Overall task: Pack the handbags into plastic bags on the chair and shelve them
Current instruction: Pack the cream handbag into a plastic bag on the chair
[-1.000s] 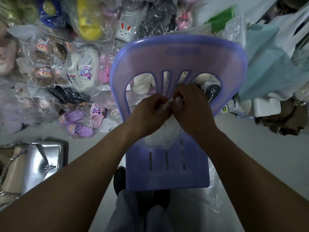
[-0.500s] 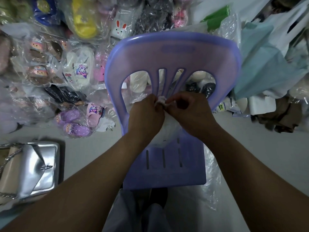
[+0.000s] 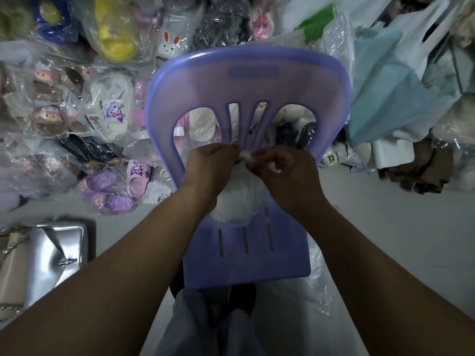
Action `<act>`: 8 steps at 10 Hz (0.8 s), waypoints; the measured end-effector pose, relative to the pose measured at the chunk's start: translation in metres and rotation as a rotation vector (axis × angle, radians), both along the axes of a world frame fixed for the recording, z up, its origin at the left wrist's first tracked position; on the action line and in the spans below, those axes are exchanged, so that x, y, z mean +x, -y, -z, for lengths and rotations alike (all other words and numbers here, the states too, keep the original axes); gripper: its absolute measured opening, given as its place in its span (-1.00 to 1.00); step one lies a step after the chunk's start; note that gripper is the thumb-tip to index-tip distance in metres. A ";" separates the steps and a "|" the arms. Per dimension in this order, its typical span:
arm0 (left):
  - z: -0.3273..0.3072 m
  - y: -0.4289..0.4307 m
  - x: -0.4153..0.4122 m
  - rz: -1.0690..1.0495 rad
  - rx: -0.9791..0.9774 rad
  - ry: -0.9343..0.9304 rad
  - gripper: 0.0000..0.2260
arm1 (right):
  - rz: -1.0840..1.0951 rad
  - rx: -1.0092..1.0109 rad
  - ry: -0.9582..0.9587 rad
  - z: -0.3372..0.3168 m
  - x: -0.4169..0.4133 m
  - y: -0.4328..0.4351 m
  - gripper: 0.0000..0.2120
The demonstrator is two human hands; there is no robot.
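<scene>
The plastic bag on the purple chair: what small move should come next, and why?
Probably pull the neck tight to close it. The left hand and right hand both pinch the bunched neck of the plastic bag, whose white bulk rests on the chair seat.

A plastic bag (image 3: 239,204) sits on the chair (image 3: 246,268) seat, close to the backrest, with the left hand (image 3: 208,165) and right hand (image 3: 285,170) side by side at its top. Handbags (image 3: 54,255) lie on the floor left of the chair — bagged slippers (image 3: 108,116) behind them.

Smooth plastic chair (image 3: 246,265) — crinkly clear plastic bag (image 3: 239,199) — mirror-glossy silver handbag (image 3: 48,253).
</scene>
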State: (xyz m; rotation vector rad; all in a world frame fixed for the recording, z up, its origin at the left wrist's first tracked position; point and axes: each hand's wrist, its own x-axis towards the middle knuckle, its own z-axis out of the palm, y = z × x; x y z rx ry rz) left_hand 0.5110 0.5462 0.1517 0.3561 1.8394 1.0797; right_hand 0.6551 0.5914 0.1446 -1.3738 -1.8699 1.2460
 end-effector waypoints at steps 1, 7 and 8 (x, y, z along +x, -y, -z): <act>0.008 0.003 0.000 -0.032 -0.002 -0.074 -0.76 | -0.052 0.163 0.048 0.001 0.006 0.007 -0.87; 0.026 0.019 0.016 0.096 -0.016 -0.245 -0.80 | 0.472 -0.807 -0.055 -0.004 0.002 0.030 -0.77; 0.026 0.018 0.042 0.079 -0.046 -0.061 -0.63 | 0.637 -0.795 0.126 0.003 -0.001 0.032 -0.24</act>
